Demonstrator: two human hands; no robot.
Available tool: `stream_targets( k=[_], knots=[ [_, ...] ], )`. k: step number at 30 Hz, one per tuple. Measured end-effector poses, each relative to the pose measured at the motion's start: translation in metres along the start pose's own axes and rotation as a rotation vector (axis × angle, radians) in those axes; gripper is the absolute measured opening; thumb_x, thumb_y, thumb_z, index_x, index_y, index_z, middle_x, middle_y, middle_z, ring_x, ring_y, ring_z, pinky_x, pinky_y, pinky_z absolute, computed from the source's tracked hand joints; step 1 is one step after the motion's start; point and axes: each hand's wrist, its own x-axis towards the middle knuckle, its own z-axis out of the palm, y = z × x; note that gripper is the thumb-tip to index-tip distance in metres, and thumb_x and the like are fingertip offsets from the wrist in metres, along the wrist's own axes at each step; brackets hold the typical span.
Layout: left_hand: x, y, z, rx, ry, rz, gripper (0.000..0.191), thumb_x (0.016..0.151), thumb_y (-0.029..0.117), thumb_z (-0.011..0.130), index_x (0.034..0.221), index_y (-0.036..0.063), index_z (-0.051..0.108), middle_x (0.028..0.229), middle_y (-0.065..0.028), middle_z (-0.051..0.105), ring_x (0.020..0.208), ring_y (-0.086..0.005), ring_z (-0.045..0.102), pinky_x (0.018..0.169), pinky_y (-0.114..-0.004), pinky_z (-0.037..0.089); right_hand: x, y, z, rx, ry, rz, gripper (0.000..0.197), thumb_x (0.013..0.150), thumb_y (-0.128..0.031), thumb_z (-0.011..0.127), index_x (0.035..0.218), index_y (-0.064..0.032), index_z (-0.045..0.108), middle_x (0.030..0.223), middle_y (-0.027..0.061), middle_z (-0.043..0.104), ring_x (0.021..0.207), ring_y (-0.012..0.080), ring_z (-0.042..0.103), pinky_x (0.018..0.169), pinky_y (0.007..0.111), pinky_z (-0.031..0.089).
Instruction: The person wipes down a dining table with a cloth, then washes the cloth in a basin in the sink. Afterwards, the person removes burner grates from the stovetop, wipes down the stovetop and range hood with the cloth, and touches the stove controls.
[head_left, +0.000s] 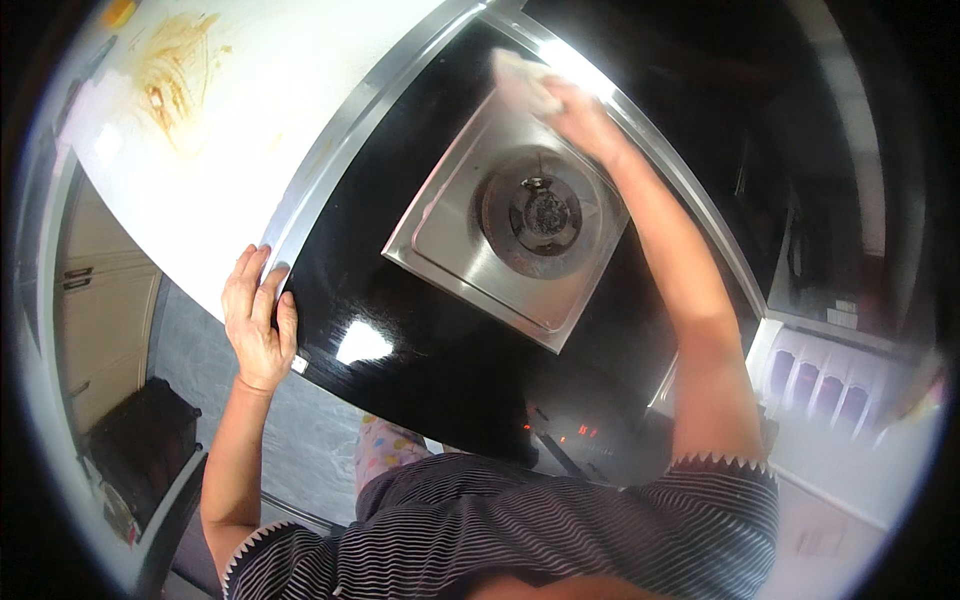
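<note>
My right hand (581, 116) holds a pale cloth (521, 81), blurred, at the far corner of a square stainless steel burner panel (450, 225). A round gas burner (546, 216) with a dark, stained centre is set into that panel. Black glossy cooktop surface (337, 262) surrounds it. At the left, my left hand (259, 315) rests on the metal trim (330, 161) along the cooktop's side, its thumb apart from the fingers and nothing held.
A white counter (247, 97) with a brown smear (169, 90) adjoins the trim. Red display digits (587, 430) glow near the cooktop's front edge. Another metal strip (675, 180) runs along the back, below a dark glossy panel (750, 112). A white slatted rack (817, 382) stands at right.
</note>
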Motion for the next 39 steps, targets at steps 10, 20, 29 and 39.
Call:
stream_targets(
  k=[10,20,29,39],
  knots=[
    [-0.003,-0.002,-0.005,0.03,0.014,-0.035,0.022,0.073,0.002,0.054,0.094,0.0014,0.059,0.117,-0.0149,0.053,0.114,-0.0334,0.046,0.093,-0.04,0.037,-0.054,0.021,-0.021,0.278,-0.119,0.071,0.026,0.071,0.004,0.064,0.096,-0.0039,0.063,0.095,0.003,0.06,0.092,0.0143,0.057,0.083,0.027,0.044],
    [-0.006,-0.009,-0.003,-0.053,0.043,-0.027,0.023,0.073,-0.002,0.05,0.094,0.0002,0.058,0.117,-0.0157,0.053,0.115,-0.0333,0.047,0.094,-0.041,0.037,-0.002,-0.026,-0.029,0.401,-0.424,0.365,0.029,0.073,-0.003,0.068,0.101,0.0008,0.061,0.089,0.0032,0.064,0.08,0.0073,0.058,0.075,0.023,0.048],
    [-0.006,-0.009,-0.003,-0.068,0.114,-0.034,0.023,0.067,0.0,0.056,0.09,0.0021,0.062,0.111,-0.0125,0.056,0.109,-0.0314,0.05,0.09,-0.04,0.04,0.051,-0.103,0.026,0.383,-0.628,0.172,0.028,0.073,-0.01,0.068,0.098,0.0002,0.062,0.086,0.0052,0.065,0.079,0.012,0.06,0.073,0.025,0.047],
    [-0.003,-0.006,-0.005,-0.081,0.114,-0.02,0.024,0.067,0.0,0.056,0.09,0.0021,0.061,0.112,-0.0122,0.054,0.109,-0.0311,0.049,0.089,-0.04,0.04,0.098,0.0,-0.021,-0.043,-0.055,0.217,0.04,0.073,-0.024,0.065,0.105,-0.0028,0.06,0.094,0.0107,0.065,0.084,0.0199,0.063,0.077,0.03,0.049]
  ],
)
